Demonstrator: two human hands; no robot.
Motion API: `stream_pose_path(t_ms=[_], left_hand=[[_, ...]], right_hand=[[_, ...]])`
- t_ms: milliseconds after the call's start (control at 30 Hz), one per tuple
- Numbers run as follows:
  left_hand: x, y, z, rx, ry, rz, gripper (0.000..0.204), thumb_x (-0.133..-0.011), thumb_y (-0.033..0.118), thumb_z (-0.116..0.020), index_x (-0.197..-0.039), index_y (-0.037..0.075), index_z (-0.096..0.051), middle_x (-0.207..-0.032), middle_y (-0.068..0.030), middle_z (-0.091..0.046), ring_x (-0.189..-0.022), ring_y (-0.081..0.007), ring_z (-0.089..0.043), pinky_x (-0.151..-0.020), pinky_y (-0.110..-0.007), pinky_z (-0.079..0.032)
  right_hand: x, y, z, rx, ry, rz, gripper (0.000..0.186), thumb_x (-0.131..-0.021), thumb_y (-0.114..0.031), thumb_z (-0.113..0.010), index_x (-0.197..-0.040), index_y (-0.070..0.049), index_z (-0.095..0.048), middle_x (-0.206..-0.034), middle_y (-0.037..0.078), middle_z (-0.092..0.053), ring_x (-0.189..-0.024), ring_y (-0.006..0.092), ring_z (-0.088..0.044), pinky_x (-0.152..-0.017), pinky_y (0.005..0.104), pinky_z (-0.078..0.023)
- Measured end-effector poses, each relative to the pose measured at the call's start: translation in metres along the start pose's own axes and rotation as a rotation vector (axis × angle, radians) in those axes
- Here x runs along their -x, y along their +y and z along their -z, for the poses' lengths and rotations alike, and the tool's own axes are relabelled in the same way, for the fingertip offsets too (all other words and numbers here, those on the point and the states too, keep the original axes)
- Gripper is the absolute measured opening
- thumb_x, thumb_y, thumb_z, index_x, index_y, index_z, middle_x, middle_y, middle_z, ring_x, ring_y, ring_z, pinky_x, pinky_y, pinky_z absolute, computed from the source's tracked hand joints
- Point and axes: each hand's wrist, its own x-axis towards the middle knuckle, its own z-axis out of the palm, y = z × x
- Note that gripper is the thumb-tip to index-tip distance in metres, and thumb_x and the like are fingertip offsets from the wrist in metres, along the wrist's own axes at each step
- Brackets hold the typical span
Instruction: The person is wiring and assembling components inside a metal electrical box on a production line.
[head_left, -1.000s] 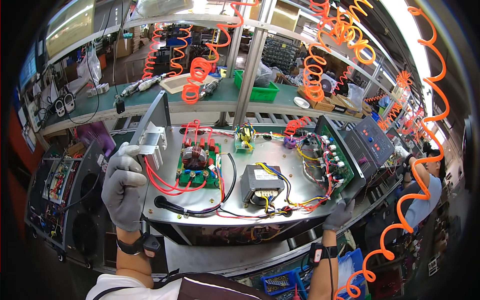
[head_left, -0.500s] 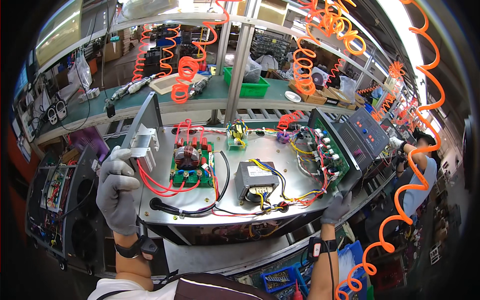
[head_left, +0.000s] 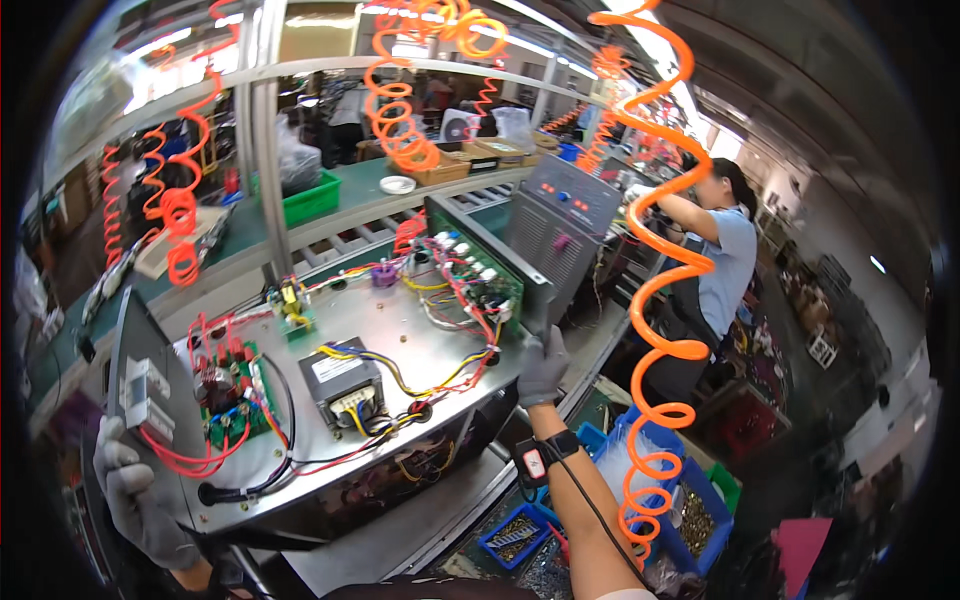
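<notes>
An open metal power-unit chassis [head_left: 310, 450] lies in front of me, tilted in view, with its insides exposed. On its plate sit a boxy transformer [head_left: 345, 385], a green board with red wires and a coil [head_left: 232, 395], and a small yellow-wound coil [head_left: 292, 300]. A circuit board [head_left: 478, 275] with white connectors stands along the right panel. My left hand [head_left: 135, 490], in a grey glove, has its fingers curled at the near edge of the left side panel [head_left: 140, 370]. My gloved right hand [head_left: 543, 370] is closed around the near corner of the right panel.
Orange coiled air hoses [head_left: 660, 340] hang on the right and overhead. Blue bins of screws [head_left: 515, 535] are below my right arm. Another unit [head_left: 560, 225] stands beyond the chassis, and a co-worker [head_left: 725, 260] works behind it. A green bin [head_left: 312, 198] sits on the back shelf.
My view has swung to the right, so the chassis appears farther left and tilted. My left hand has lowered to the left panel's near edge; my right hand stays at the right panel's corner.
</notes>
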Motion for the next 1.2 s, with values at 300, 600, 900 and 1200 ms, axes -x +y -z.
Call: stream_pose_path(t_ms=[300,600,900,1200], left_hand=[[0.002,-0.002,-0.008,0.017,-0.059,0.038,0.010,-0.073,-0.007,-0.040,-0.073,0.002,-0.040,-0.103,-0.0129,-0.050,-0.116,-0.0296,-0.044,-0.103,-0.041,-0.025],[-0.002,0.004,-0.006,-0.020,-0.050,0.060,0.012,-0.073,-0.009,-0.037,-0.072,0.002,-0.041,-0.098,-0.0134,-0.050,-0.115,-0.0301,-0.045,-0.103,-0.043,-0.027],[0.000,0.000,-0.006,0.032,-0.057,0.046,0.014,-0.074,-0.010,-0.036,-0.073,0.002,-0.043,-0.093,-0.0103,-0.049,-0.117,-0.0305,-0.044,-0.103,-0.042,-0.028],[-0.005,0.010,-0.013,0.064,0.017,-0.022,0.008,-0.073,0.001,-0.052,-0.070,0.002,-0.045,-0.090,-0.0097,-0.049,-0.103,-0.0258,-0.047,-0.096,-0.040,-0.031]], right_hand=[[-0.008,-0.010,0.017,0.007,0.076,0.028,0.008,-0.078,-0.007,-0.049,-0.082,-0.002,-0.054,-0.062,0.001,-0.045,-0.057,0.0086,-0.042,-0.052,0.0273,-0.037],[-0.007,-0.020,0.010,0.035,0.108,0.090,0.012,-0.077,-0.007,-0.049,-0.086,-0.001,-0.056,-0.061,0.008,-0.046,-0.054,0.0157,-0.045,-0.053,0.0306,-0.039],[-0.009,-0.015,0.016,0.099,0.100,0.094,0.018,-0.077,-0.007,-0.049,-0.091,-0.002,-0.058,-0.059,0.011,-0.048,-0.052,0.0181,-0.049,-0.053,0.0326,-0.040],[-0.009,-0.022,0.005,0.102,0.120,0.122,0.023,-0.074,-0.008,-0.051,-0.093,0.003,-0.059,-0.082,0.014,-0.063,-0.076,0.0247,-0.060,-0.071,0.0359,-0.046]])
